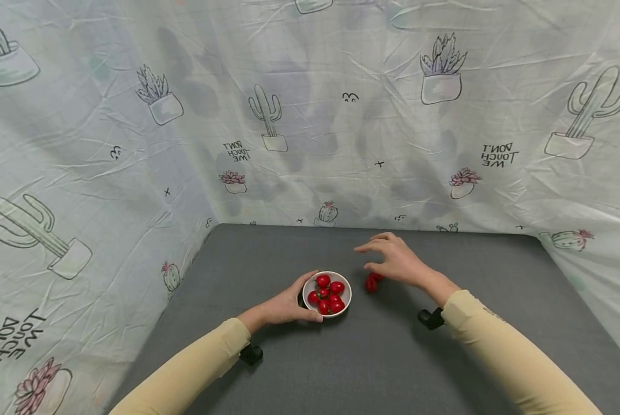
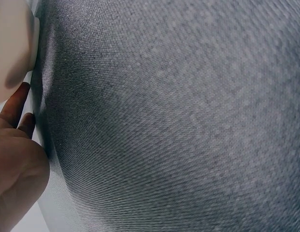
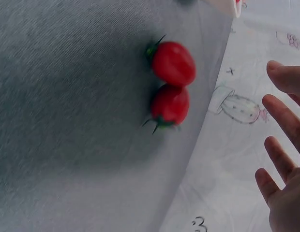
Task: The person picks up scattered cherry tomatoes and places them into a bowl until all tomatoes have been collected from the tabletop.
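A white bowl [image 1: 349,300] stands on the grey table with several small red tomatoes [image 1: 337,287] inside. My left hand [image 1: 287,304] holds it from the left, thumb along the near side and fingers around the far side. In the left wrist view, fingertips meet the lower wall of the bowl [image 2: 14,46]. To the right of the bowl, two tomatoes [image 1: 371,285] lie side by side; the right wrist view shows one tomato [image 3: 173,64] touching another tomato [image 3: 170,104], both with green stems. Over them hovers my right hand [image 1: 397,260], fingers spread apart and holding nothing.
The grey table [image 1: 310,369] has its far edge along a white cloth [image 1: 310,115] printed with cacti, which also hangs at both sides. A black wrist mount [image 1: 431,319] sits under the right cuff, and another mount [image 1: 251,354] under the left.
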The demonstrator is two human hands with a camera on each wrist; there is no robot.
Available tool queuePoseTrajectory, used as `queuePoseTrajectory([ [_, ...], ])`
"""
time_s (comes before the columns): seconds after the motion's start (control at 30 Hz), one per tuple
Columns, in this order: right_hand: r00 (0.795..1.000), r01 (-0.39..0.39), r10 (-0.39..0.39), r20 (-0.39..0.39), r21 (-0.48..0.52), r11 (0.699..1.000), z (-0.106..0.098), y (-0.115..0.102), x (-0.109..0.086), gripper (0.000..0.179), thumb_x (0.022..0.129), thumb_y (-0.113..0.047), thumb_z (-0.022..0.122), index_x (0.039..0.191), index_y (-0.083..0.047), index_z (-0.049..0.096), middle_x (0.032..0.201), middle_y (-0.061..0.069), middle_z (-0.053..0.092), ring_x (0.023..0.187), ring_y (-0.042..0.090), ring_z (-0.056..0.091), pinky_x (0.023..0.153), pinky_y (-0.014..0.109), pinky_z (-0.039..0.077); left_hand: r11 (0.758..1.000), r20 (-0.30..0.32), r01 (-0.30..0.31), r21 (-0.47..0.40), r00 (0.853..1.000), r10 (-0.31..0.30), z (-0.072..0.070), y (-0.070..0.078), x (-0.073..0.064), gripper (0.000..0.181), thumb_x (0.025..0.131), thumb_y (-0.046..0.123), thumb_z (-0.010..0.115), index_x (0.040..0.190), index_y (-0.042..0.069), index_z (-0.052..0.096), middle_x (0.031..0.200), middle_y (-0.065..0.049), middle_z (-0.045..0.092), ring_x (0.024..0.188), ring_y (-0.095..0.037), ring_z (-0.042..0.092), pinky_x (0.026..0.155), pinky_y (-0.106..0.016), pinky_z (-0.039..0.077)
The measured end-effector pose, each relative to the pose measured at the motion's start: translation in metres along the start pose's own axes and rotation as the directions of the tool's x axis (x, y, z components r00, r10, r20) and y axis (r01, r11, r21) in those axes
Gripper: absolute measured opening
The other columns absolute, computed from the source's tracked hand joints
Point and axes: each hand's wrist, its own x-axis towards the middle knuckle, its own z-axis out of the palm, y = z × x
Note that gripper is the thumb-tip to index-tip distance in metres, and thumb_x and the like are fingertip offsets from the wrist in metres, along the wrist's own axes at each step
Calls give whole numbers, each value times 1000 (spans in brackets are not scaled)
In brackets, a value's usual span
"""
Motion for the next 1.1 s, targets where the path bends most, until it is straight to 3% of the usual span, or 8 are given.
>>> queuePoseTrajectory([
  [0.6,995,-74,75,60,-12,997,-1,35,-18,52,90,-19,80,140,-16,65,142,10,59,139,41,37,105,69,31,1000,1,-5,11,1000,5,0,0,1,114,82,42,87,166,25,12,166,0,20,151,-21,21,119,-54,22],
  [1.1,991,-78,81,111,-38,996,8,50,-25,54,90,-23,81,140,-15,65,139,12,61,136,44,40,107,71,26,1000,11,-2,-15,1000,2,-1,-2,3,110,82,41,87,165,27,16,164,-1,23,149,-21,25,117,-52,26],
])
